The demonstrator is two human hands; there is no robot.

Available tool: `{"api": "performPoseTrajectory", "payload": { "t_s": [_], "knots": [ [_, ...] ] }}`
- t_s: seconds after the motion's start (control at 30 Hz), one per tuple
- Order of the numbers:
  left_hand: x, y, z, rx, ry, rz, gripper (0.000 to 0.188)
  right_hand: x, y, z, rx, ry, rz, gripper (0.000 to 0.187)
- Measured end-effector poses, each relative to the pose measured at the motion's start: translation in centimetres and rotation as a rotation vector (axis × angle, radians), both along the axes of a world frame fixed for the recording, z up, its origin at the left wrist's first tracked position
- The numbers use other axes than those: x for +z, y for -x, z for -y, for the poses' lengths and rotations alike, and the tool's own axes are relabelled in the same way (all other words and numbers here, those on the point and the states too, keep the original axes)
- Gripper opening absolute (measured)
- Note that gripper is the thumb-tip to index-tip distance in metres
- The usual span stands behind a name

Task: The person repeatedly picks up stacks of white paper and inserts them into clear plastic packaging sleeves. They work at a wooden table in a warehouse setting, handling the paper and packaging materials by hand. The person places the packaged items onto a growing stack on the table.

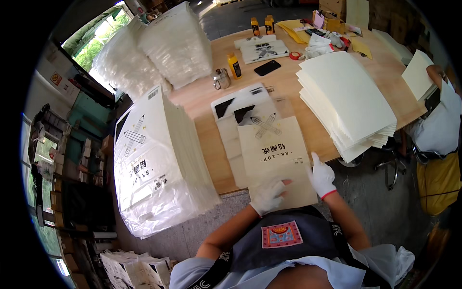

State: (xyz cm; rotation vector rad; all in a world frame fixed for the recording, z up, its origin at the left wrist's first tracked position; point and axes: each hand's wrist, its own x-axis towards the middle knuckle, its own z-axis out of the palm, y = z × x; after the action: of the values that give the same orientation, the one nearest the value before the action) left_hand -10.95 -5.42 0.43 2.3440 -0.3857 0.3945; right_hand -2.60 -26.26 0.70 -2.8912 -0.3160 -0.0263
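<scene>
Evidently both gloved hands are on the tan printed paper bag [276,159] at the near edge of the wooden table [385,72]: the left hand [267,195] lies flat with fingers spread on its lower part, the right hand [321,177] rests open at its right edge, pinching nothing that I can see. Pressing evenly and squaring it with the bags beneath seems wise; the stack of cream sheets [346,96] sits just right
</scene>
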Motion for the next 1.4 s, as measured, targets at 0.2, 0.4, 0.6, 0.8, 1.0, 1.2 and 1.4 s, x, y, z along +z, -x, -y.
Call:
{"api": "performPoseTrajectory", "payload": {
  "t_s": [0.2, 0.4, 0.6, 0.8, 1.0, 1.2, 1.4],
  "knots": [
    [-3.3, 2.6, -7.5, 0.531, -0.077, -0.145, 0.013, -1.0, 1.3, 0.5, 0.148, 0.154, 0.107, 0.025],
    [1.8, 10.9, -5.5, 0.334, 0.088, -0.253, 0.015, 5.7, 8.4, 3.6, 0.574, 0.306, -0.026, 0.020],
    [2.3, 11.8, -4.1, 0.323, 0.214, -0.451, 0.015, 3.9, 8.8, 4.0, 0.530, 0.089, -0.400, 0.037],
    [-3.5, 8.4, -4.9, 0.491, 0.027, -0.229, 0.019, 2.0, 3.6, 3.6, 0.392, 0.115, 0.000, 0.030],
    [-7.8, 15.1, -7.8, 0.417, 0.626, -0.686, 0.026, -2.6, 4.7, 7.7, 0.334, -0.016, -0.512, 0.034],
    [-6.6, 11.5, -7.0, 0.759, 0.826, -0.997, 0.019, -5.8, 2.9, 3.0, -0.016, -0.649, -0.923, 0.046],
    [10.7, 6.9, -5.4, 0.360, 0.196, -0.471, 0.019, -6.7, 5.1, -1.3, 0.053, -1.432, -1.255, 0.040]
  ]
}}
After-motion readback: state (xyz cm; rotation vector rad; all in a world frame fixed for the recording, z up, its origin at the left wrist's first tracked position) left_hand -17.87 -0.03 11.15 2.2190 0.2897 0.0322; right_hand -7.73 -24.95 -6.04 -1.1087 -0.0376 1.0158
